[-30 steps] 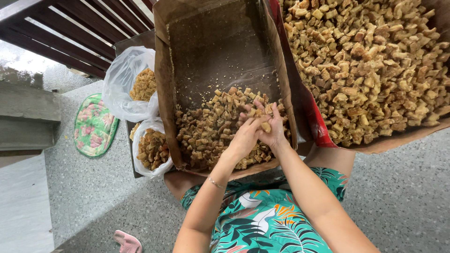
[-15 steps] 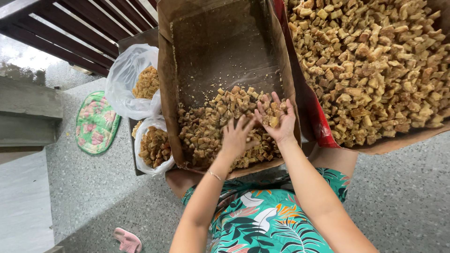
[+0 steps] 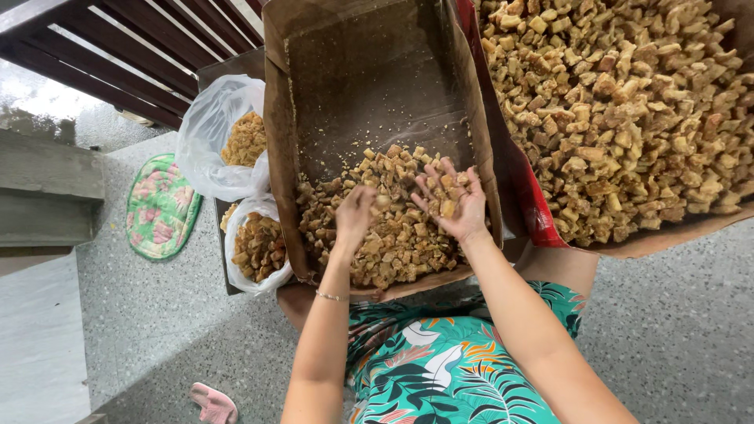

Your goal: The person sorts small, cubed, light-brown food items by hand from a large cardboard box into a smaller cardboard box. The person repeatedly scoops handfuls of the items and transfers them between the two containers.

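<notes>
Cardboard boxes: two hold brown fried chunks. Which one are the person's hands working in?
The middle box, mostly bare inside with chunks heaped only at its near end. Both the left hand and right hand are over that heap. The right-hand box is filled throughout.

Views: one only — a head-worn camera, so no second view shares the scene.
Facing: steeply down over the person's lap and speckled grey floor.
Nearness: close — the brown cardboard box of fried cubes fills the centre.
Edges: dark wooden railing at upper left.
</notes>
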